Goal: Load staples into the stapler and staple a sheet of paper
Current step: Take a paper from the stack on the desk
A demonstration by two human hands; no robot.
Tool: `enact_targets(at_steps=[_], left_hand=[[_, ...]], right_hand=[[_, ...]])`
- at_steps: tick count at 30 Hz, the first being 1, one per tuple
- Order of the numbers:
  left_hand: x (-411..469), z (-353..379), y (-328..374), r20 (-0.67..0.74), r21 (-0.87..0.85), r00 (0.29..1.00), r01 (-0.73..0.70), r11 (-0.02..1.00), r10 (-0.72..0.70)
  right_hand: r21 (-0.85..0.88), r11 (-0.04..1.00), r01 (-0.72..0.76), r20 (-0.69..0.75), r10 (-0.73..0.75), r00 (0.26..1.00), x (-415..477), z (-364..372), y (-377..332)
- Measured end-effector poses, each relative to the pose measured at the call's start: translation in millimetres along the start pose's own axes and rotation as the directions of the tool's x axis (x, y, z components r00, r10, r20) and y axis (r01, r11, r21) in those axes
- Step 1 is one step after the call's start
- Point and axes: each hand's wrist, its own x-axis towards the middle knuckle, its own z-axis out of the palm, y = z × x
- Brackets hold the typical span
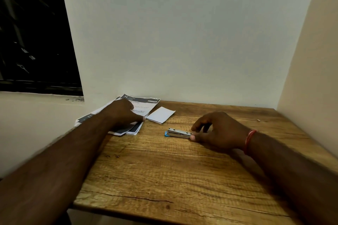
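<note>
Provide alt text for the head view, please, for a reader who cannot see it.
The right hand pinches one end of a silver stapler on a wooden table. The left hand rests on a pile of printed papers at the far left, beside a white slip.
</note>
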Motion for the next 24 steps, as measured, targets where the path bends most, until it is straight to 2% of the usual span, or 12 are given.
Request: enact_targets(at_steps=[5,10,18,24], left_hand=[[-3.9,-3.7,1.9,-0.091,-0.080,0.996,0.001,0.997,-0.008],[-7.1,-5.1,6.7,-0.087,-0.084,0.996,-0.032,0.996,0.024],[-3.6,-0.3,-0.2,-0.018,-0.047,1.000,0.008,0.999,-0.009],[-6.3,-1.9,4.1,-0.020,0.039,1.000,-0.004,0.999,0.005]], right_hand=[[0.000,1.000,-0.006,0.006,0.006,1.000,-0.1,0.4,0.4],[-0.001,1.000,-0.001,0.006,0.001,1.000,1.5,0.4,0.6],[0.010,1.000,-0.013,0.005,0.013,1.000,2.4,1.3,1.9],[0.004,1.000,-0.012,0.013,0.012,1.000,2.0,0.9,0.9]])
